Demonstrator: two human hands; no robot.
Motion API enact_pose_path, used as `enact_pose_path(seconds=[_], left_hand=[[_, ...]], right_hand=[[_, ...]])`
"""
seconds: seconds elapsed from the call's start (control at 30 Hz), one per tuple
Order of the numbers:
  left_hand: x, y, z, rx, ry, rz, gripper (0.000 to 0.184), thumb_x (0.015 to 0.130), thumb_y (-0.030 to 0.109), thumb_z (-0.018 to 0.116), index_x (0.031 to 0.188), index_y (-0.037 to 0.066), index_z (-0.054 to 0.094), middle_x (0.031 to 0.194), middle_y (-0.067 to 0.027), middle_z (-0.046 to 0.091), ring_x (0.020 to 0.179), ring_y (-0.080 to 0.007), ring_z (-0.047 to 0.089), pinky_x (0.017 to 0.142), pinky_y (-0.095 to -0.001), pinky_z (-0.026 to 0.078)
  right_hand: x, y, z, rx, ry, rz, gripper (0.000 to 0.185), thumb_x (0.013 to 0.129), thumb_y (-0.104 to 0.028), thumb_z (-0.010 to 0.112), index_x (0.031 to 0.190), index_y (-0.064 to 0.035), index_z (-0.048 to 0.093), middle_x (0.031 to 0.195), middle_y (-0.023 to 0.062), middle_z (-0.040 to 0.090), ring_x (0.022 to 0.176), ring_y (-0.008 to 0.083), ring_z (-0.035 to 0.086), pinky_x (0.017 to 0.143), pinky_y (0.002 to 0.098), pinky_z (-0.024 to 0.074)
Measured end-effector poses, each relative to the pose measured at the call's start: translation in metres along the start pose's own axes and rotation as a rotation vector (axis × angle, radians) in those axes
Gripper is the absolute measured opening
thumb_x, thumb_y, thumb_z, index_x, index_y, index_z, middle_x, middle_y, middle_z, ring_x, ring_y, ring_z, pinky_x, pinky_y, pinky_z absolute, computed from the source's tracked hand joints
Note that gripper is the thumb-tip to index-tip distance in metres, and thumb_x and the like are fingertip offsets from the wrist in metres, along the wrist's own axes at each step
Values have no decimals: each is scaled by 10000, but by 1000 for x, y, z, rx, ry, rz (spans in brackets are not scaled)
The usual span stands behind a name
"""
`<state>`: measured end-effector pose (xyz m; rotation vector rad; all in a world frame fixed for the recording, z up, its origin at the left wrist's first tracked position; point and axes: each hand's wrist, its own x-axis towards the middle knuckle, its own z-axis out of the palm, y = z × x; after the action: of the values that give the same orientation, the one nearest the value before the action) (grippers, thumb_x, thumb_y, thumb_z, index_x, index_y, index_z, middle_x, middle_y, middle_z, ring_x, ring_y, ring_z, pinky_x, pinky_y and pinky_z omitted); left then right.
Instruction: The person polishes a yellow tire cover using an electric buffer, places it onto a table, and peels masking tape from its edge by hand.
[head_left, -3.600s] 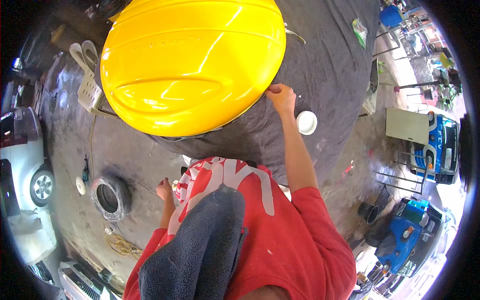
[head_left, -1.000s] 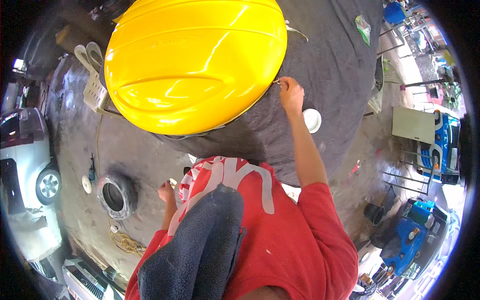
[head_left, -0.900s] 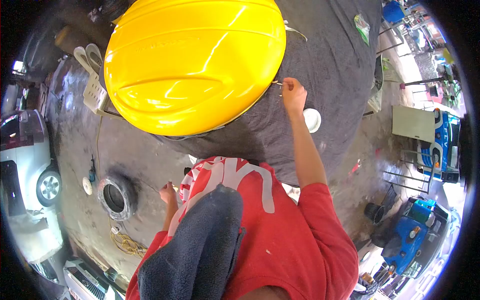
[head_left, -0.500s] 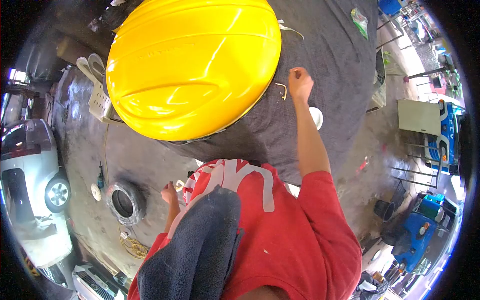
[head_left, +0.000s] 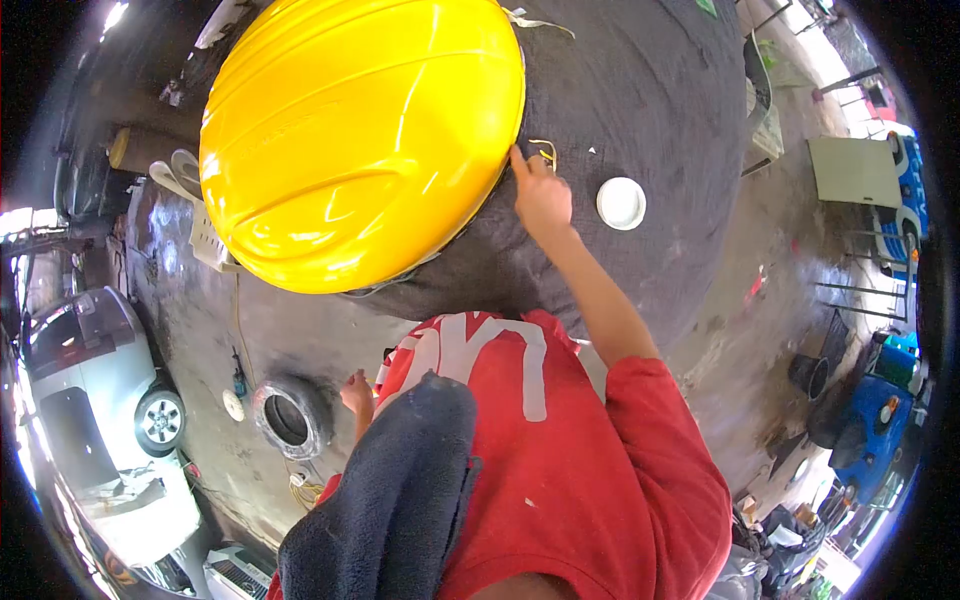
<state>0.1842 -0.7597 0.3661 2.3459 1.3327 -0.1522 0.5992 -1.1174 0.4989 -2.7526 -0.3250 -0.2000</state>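
Note:
A large glossy yellow moulded panel (head_left: 350, 140) with raised ridges rests on a dark cloth (head_left: 660, 110). At its right edge is my right hand (head_left: 545, 200), index finger stretched to the rim and the other fingers loosely bent. Just beyond those fingers lies a thin, curled, yellowish strip (head_left: 552, 152). A white round lid-like disc (head_left: 621, 203) sits on the cloth to the right of this hand. Down beside my red shirt, my left hand (head_left: 356, 391) is held with curled fingers, and what is in them, if anything, is too small to make out.
Another pale strip (head_left: 545, 23) lies by the panel's upper right edge. A tyre (head_left: 290, 417) and a corded power tool (head_left: 237, 380) are on the floor at left, near a silver car (head_left: 100, 370). A light-coloured chair (head_left: 205, 235) stands behind the panel's left side.
My right hand has moved left and down from above the cloth to the panel's rim, its index finger now extended. The white disc, partly covered by my forearm before, shows fully. The view has shifted.

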Motion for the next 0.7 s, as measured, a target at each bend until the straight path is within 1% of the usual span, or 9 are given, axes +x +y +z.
enact_pose_path(seconds=[0.03, 0.1, 0.23, 0.33, 0.43, 0.53, 0.57, 0.63, 0.7], left_hand=[[-1, 5, -3, 4, 2, 0, 382, 759, 400, 613, 863, 49, 720, 764, -182, 675, 757, -310, 667, 724, -423, 492], [-4, 31, -13, -50, 57, -249, 373, 763, 387, 603, 856, 45, 718, 755, -176, 674, 744, -302, 665, 705, -420, 488], [-6, 53, -14, -27, 101, -316, 360, 769, 377, 594, 854, 50, 719, 754, -165, 676, 733, -299, 663, 690, -415, 487], [-15, 53, -14, -116, 76, -284, 361, 770, 378, 590, 876, 57, 718, 762, -164, 679, 745, -309, 665, 694, -417, 489], [-19, 48, -3, -43, 79, -289, 364, 772, 374, 593, 912, 60, 714, 794, -169, 683, 775, -311, 669, 718, -418, 497], [-30, 40, 8, -79, 130, -331, 368, 769, 375, 597, 939, 70, 715, 824, -168, 687, 807, -313, 670, 747, -414, 504], [-33, 38, 12, -104, 124, -372, 371, 769, 381, 598, 946, 77, 716, 834, -168, 688, 820, -312, 669, 758, -413, 504], [-39, 31, 18, -132, 119, -425, 373, 769, 387, 599, 954, 85, 717, 844, -168, 688, 834, -311, 667, 768, -412, 503], [-44, 34, 20, -184, 72, -382, 384, 762, 395, 608, 959, 83, 716, 851, -170, 688, 847, -313, 665, 780, -410, 500]], right_hand=[[-7, -3, 2, -110, 15, -98, 459, 813, -109, 545, 1264, -177, 505, 926, 62, 568, 801, 232, 628, 632, 334, 501], [-19, -5, -2, -248, 52, -237, 429, 808, -130, 531, 1226, -227, 523, 856, 31, 496, 804, 185, 595, 643, 329, 490], [-8, 12, -21, -254, -3, -319, 406, 816, -116, 527, 1205, -234, 533, 898, 35, 506, 817, 189, 597, 658, 352, 492], [21, 25, -20, -330, 118, -289, 399, 825, -116, 527, 1199, -253, 536, 932, 38, 501, 832, 198, 594, 677, 367, 486], [33, 31, -31, -385, -27, -442, 433, 824, -102, 536, 1223, -270, 529, 970, 49, 505, 876, 208, 588, 706, 363, 482], [23, 27, -33, -364, 36, -576, 462, 814, -80, 546, 1236, -269, 526, 966, 52, 509, 884, 211, 585, 696, 362, 478], [19, 23, -35, -364, 36, -591, 462, 814, -80, 546, 1236, -269, 526, 966, 52, 509, 884, 211, 585, 696, 362, 478], [8, 13, -37, -275, -205, -502, 482, 810, -65, 555, 1251, -259, 518, 991, 62, 511, 916, 222, 582, 694, 358, 472], [-15, 0, -31, -190, -238, -535, 479, 795, -62, 581, 1230, -256, 535, 960, 67, 528, 891, 231, 590, 684, 357, 475]])
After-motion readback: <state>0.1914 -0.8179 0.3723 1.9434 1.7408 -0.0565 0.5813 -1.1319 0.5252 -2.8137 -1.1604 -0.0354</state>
